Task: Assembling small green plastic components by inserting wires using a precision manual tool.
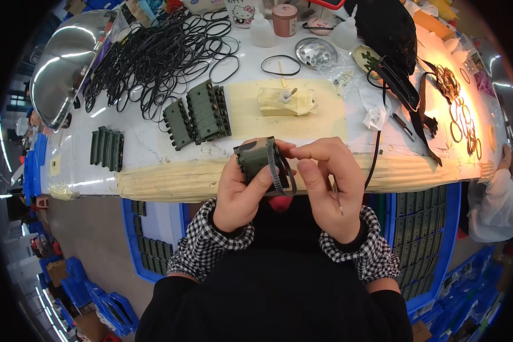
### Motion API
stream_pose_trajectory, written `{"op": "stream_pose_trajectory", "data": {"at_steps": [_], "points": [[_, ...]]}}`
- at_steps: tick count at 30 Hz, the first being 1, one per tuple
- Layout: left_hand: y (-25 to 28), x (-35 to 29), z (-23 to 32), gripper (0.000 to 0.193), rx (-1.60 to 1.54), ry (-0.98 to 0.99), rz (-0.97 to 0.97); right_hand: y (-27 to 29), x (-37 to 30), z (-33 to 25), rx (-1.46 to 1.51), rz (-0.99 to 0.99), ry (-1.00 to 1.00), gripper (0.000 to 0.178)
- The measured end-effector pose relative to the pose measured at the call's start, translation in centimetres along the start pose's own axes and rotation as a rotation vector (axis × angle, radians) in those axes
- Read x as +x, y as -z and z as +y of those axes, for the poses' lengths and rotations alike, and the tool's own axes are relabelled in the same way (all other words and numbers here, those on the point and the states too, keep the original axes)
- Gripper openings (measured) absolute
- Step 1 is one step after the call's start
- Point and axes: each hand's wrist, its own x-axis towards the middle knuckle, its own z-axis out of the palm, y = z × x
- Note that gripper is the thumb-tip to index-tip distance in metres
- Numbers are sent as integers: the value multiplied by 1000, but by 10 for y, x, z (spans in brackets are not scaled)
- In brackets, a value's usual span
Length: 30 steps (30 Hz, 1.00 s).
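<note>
My left hand (236,196) is closed around a dark green camouflage plastic part (255,157) with small knobs along its edge, held just over the front edge of the table. A dark, ribbed rubber belt (275,168) loops around the part's right end and hangs partly loose. From the right, the index finger of my right hand (336,182) reaches to the belt's upper side, its thumb a little apart below. A thin, pointed metal tool (338,196) lies tucked in the right palm under curled fingers. What the fingertips touch behind the belt is hidden.
Similar green parts (208,111) stand on the table, with more at left (106,149). Behind lie a heap of black belts (165,57), a taped block (285,102), white bottles (262,31) and a metal dish (316,53). Blue trays (455,228) of parts flank my lap.
</note>
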Motion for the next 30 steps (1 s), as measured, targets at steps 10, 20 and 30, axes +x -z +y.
{"op": "stream_pose_trajectory", "data": {"at_steps": [10,20,30], "points": [[-11,-1,3,46,-160,80,39,-10,-2,3,-128,71,164,26],[-11,-3,2,45,-233,126,40,-10,-5,6,-79,48,180,27],[-10,-5,2,41,-260,144,54,-9,-6,8,-132,32,213,25]]}}
